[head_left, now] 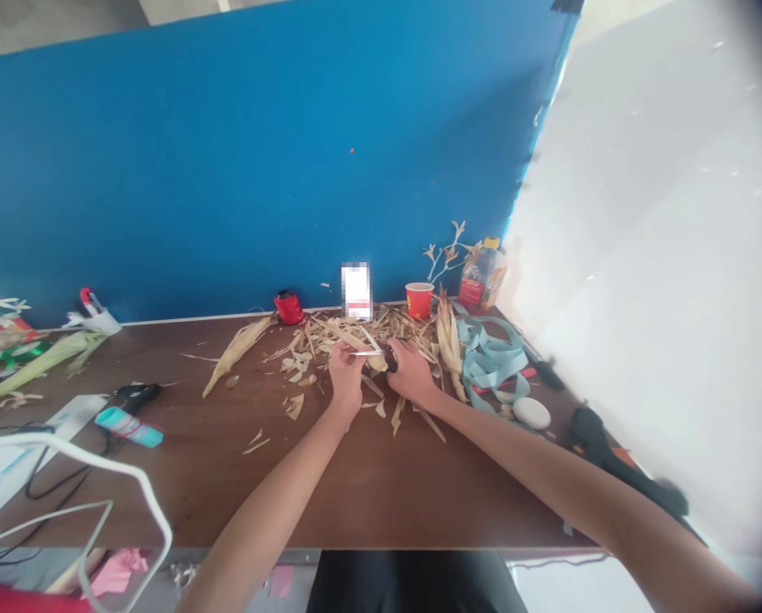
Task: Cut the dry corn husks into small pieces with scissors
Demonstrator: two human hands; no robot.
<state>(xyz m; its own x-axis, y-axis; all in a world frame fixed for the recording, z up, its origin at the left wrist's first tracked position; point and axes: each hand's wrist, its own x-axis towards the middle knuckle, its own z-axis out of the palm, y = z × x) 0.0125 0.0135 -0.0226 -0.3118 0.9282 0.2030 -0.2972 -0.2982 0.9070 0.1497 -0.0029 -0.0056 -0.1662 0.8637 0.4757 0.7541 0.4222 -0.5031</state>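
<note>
My left hand (346,379) is closed on a strip of dried corn husk (343,335), pinched between thumb and fingers. Gripped in my right hand (409,371) is a pair of scissors (372,342) with dark handles and parted blades. The blades point left and reach across to the husk strip at my left fingertips. Beneath and behind both hands, a heap of husk scraps (317,337) spreads over the brown table (381,485). Part of the scissor handles is hidden by my right fingers.
Behind the heap stand a blurred white phone-like screen (356,289) and a red paper cup (420,301). Whole husks (238,351) lie left and right. Blue ribbon (492,356), a bottle (483,277) and a glue gun (623,460) are at right; a white cable (144,481) loops at left.
</note>
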